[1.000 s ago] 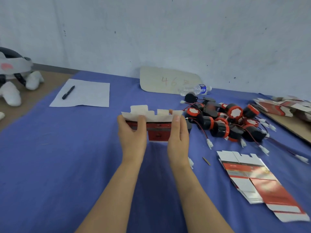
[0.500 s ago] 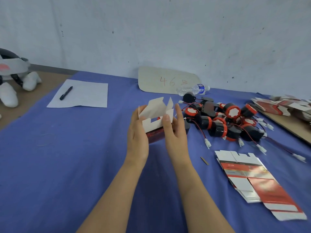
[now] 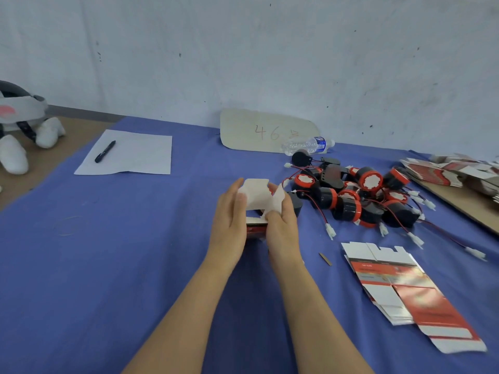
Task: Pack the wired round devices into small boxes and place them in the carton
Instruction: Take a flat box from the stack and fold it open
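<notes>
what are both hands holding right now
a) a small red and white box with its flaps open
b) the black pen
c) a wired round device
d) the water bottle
a: the left hand and right hand both hold the small box between them, with its white flaps sticking up. The round devices lie untouched in a pile to the right.

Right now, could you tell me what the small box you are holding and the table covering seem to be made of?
The small box: thin printed card, red print outside, matte white inside; its flaps fold. The table covering: likely matte blue fabric, judging by its faint creases.
</notes>
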A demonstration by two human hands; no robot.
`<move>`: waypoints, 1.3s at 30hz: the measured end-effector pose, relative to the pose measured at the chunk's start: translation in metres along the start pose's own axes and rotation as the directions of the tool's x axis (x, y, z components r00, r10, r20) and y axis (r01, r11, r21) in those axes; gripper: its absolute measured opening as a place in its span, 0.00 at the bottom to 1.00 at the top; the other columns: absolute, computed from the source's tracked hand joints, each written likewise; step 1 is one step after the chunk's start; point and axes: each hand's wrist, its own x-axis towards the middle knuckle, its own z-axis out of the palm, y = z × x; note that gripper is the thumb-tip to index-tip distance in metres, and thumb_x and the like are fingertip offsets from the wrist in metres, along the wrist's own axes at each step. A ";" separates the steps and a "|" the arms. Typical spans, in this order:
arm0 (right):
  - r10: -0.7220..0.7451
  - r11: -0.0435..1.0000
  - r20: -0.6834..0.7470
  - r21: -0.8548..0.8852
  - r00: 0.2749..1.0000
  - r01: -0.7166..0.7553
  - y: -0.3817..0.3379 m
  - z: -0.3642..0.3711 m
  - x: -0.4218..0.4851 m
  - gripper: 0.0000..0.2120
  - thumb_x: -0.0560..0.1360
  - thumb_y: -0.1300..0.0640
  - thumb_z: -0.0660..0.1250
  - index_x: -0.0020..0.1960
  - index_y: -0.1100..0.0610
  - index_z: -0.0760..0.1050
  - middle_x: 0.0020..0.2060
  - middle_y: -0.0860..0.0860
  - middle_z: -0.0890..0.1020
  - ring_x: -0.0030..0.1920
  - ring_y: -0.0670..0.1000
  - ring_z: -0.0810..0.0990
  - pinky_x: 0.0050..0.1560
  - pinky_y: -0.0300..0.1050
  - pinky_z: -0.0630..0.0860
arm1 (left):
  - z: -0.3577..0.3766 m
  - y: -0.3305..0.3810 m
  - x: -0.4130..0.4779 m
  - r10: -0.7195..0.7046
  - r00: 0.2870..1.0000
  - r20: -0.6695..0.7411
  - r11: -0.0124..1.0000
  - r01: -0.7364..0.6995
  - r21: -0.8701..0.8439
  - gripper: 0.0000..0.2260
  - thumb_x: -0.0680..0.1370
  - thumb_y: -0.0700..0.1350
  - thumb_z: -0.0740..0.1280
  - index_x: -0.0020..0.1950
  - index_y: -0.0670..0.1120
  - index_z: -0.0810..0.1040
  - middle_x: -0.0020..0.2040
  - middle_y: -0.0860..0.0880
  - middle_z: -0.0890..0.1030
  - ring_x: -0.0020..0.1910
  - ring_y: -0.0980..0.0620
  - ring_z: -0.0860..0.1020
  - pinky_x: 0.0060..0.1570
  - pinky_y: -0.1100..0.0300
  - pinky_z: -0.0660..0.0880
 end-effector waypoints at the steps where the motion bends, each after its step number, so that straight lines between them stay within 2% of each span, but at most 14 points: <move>1: 0.006 1.000 0.034 -0.010 0.999 -0.006 0.001 0.001 -0.001 0.26 0.77 0.69 0.52 0.56 0.39 0.73 0.61 0.47 0.78 0.64 0.51 0.75 0.67 0.57 0.70 | -0.001 -0.001 0.000 0.007 1.000 -0.003 1.000 -0.007 0.020 0.14 0.83 0.44 0.56 0.66 0.58 0.66 0.63 0.59 0.69 0.61 0.63 0.69 0.55 0.80 0.64; 4: 0.038 0.999 0.141 0.017 0.989 -0.040 0.000 0.002 -0.001 0.12 0.79 0.48 0.58 0.59 0.38 0.76 0.63 0.45 0.77 0.65 0.47 0.74 0.69 0.54 0.69 | -0.004 -0.002 0.001 -0.017 1.000 -0.023 1.000 0.017 -0.019 0.22 0.79 0.32 0.55 0.63 0.58 0.64 0.63 0.57 0.69 0.61 0.61 0.68 0.53 0.79 0.66; 6: 0.109 0.988 0.170 0.086 0.979 -0.125 -0.001 -0.001 0.000 0.19 0.73 0.36 0.59 0.57 0.41 0.80 0.57 0.44 0.82 0.61 0.48 0.78 0.62 0.50 0.73 | -0.005 0.000 0.003 -0.054 0.997 -0.055 0.996 0.050 -0.067 0.23 0.78 0.31 0.53 0.62 0.58 0.65 0.63 0.57 0.69 0.60 0.60 0.69 0.53 0.78 0.67; 9: 0.113 0.991 0.168 0.057 0.979 -0.124 -0.001 -0.004 0.003 0.11 0.78 0.49 0.61 0.53 0.42 0.82 0.54 0.45 0.83 0.57 0.48 0.80 0.56 0.47 0.76 | -0.003 0.000 0.003 -0.063 0.996 -0.061 0.995 0.058 -0.084 0.23 0.78 0.31 0.52 0.62 0.58 0.65 0.64 0.56 0.70 0.62 0.58 0.70 0.57 0.71 0.68; 11: 0.043 0.997 0.157 -0.071 0.987 -0.032 0.001 -0.004 0.002 0.19 0.78 0.62 0.58 0.57 0.40 0.77 0.57 0.45 0.80 0.57 0.47 0.78 0.56 0.44 0.76 | -0.002 0.001 0.003 -0.070 0.996 -0.059 0.994 0.064 -0.092 0.23 0.77 0.31 0.52 0.63 0.56 0.67 0.64 0.55 0.71 0.62 0.58 0.70 0.57 0.71 0.69; 15: -0.051 0.993 0.144 -0.101 0.988 0.066 0.002 -0.003 0.000 0.25 0.75 0.70 0.55 0.54 0.40 0.74 0.52 0.42 0.79 0.48 0.40 0.77 0.47 0.33 0.74 | -0.004 -0.001 0.002 -0.077 0.995 -0.056 0.994 0.072 -0.083 0.21 0.78 0.33 0.53 0.64 0.55 0.69 0.65 0.54 0.72 0.62 0.57 0.71 0.55 0.68 0.69; 18: -0.014 1.000 0.248 -0.006 0.969 0.016 0.001 -0.006 0.000 0.19 0.75 0.66 0.58 0.47 0.44 0.79 0.47 0.41 0.81 0.49 0.45 0.78 0.51 0.41 0.75 | -0.006 -0.001 0.001 -0.094 0.993 -0.075 0.985 0.082 -0.149 0.17 0.80 0.36 0.54 0.61 0.54 0.73 0.61 0.54 0.75 0.54 0.60 0.75 0.48 0.70 0.72; 20: 0.033 0.998 0.331 0.034 0.943 -0.047 -0.003 -0.007 -0.002 0.07 0.72 0.55 0.64 0.45 0.47 0.79 0.44 0.44 0.82 0.46 0.47 0.79 0.46 0.41 0.74 | -0.007 0.001 0.001 -0.153 0.984 -0.094 0.956 0.124 -0.265 0.13 0.82 0.43 0.53 0.59 0.50 0.76 0.57 0.54 0.78 0.46 0.63 0.77 0.39 0.72 0.74; 23: 0.088 0.996 0.391 -0.042 0.916 -0.078 -0.002 -0.006 -0.001 0.14 0.67 0.44 0.69 0.45 0.52 0.76 0.45 0.48 0.81 0.46 0.47 0.78 0.47 0.41 0.73 | -0.007 0.001 0.002 -0.189 0.969 -0.156 0.935 0.129 -0.331 0.20 0.84 0.52 0.48 0.58 0.48 0.78 0.51 0.53 0.79 0.38 0.65 0.78 0.34 0.72 0.73; 26: 0.057 0.979 0.374 -0.203 0.926 0.022 -0.006 -0.004 -0.004 0.07 0.74 0.54 0.69 0.50 0.49 0.74 0.51 0.50 0.79 0.51 0.49 0.79 0.53 0.47 0.77 | -0.006 0.001 0.001 -0.136 0.956 -0.258 0.968 0.074 -0.238 0.21 0.83 0.56 0.44 0.54 0.54 0.76 0.46 0.55 0.79 0.40 0.60 0.78 0.37 0.72 0.73; 29: 0.023 0.941 0.369 -0.322 0.929 0.104 -0.014 -0.013 -0.001 0.20 0.76 0.59 0.68 0.65 0.48 0.68 0.55 0.46 0.75 0.51 0.44 0.77 0.54 0.39 0.77 | -0.007 0.002 -0.002 -0.014 0.958 -0.287 0.990 -0.026 -0.136 0.19 0.80 0.62 0.44 0.52 0.60 0.74 0.42 0.57 0.80 0.41 0.57 0.79 0.40 0.67 0.74; 31: 0.019 0.911 0.408 -0.383 0.913 0.153 -0.021 -0.019 -0.001 0.19 0.76 0.57 0.68 0.64 0.47 0.71 0.53 0.43 0.77 0.46 0.39 0.77 0.44 0.30 0.75 | -0.008 0.003 -0.003 0.095 0.957 -0.274 0.990 -0.119 -0.075 0.21 0.77 0.65 0.44 0.53 0.61 0.74 0.42 0.58 0.81 0.41 0.59 0.79 0.41 0.65 0.75; 33: 0.022 0.893 0.439 -0.413 0.898 0.179 -0.025 -0.022 0.000 0.12 0.76 0.56 0.69 0.58 0.47 0.75 0.47 0.42 0.80 0.42 0.38 0.79 0.40 0.28 0.74 | -0.009 0.005 -0.003 0.201 0.946 -0.255 0.978 -0.210 -0.011 0.21 0.77 0.65 0.44 0.55 0.61 0.73 0.43 0.59 0.81 0.41 0.57 0.79 0.43 0.63 0.76; 39: 0.022 0.914 0.461 -0.369 0.887 0.170 -0.028 -0.023 -0.001 0.08 0.77 0.54 0.67 0.56 0.47 0.78 0.45 0.43 0.82 0.44 0.41 0.80 0.42 0.32 0.77 | -0.013 0.007 -0.001 0.336 0.904 -0.265 0.940 -0.338 0.042 0.18 0.79 0.63 0.44 0.55 0.63 0.72 0.43 0.59 0.81 0.40 0.57 0.79 0.39 0.65 0.74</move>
